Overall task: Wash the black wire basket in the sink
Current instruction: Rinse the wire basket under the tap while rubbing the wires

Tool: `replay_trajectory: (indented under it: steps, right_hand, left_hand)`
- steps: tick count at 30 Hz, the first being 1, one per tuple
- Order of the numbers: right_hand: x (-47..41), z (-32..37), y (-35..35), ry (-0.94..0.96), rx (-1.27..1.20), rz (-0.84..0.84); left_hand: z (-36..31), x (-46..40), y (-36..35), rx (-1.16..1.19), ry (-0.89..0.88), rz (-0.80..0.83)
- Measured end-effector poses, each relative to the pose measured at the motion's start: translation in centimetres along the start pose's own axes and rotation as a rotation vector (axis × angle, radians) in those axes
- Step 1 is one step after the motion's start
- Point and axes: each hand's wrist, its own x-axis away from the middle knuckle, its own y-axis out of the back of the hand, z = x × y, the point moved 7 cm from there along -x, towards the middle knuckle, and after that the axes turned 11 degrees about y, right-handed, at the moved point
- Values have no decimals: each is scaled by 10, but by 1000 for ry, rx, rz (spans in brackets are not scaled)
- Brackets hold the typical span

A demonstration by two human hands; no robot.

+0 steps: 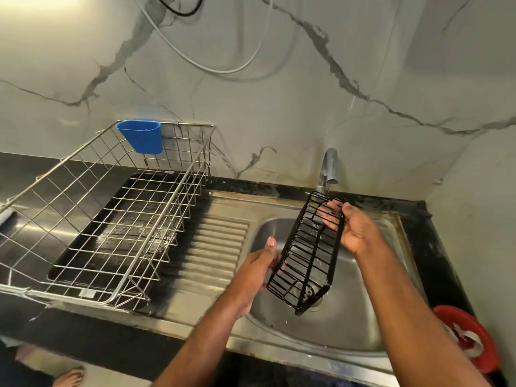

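Basket [307,252] slants lengthwise under the tap [329,169], right hand [353,229] gripping its far end, left hand [257,270] its near side.

Wall [279,101]: pale marble-look panels, dark grey veins. White cable [223,70] loops down it beside a black one [178,11]. Black stone tabletop [435,247] runs along wall. Bright light glare top left. Pale floor [111,378] at lower left
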Motion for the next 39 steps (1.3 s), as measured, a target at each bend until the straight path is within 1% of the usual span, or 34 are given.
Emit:
replay_trajectory:
  steps: [6,11,14,19,21,25,29,33,35,39]
  right_hand:
    - [-8,5,-11,-15,41,50]
    - [-16,13,-13,2,250,122]
    - [-21,17,-14,47,365,118]
    - [-28,22,-20,113,471,120]
    - [-31,22,-21,130,483,117]
    - [-34,22,-21,168,516,115]
    - [-28,20,-23,157,484,124]
    - [-18,-1,-18,94,488,148]
    - [-13,-11,-13,93,470,137]
    - [-11,-16,-5,81,416,100]
  left_hand:
    - [3,-4,-2,62,0,38]
    - [-4,0,-16,57,6,125]
    - [-1,-4,-23,2,1,177]
    - [-3,-10,-23,-8,-16,188]
    - [-3,-12,-21,7,-19,201]
    - [-1,-18,-15,75,-3,154]
    - [0,-19,-14,209,36,112]
    - [-4,-23,-19,231,24,111]
    - [-5,-25,-22,240,28,117]
    - [-8,-27,-28,172,7,109]
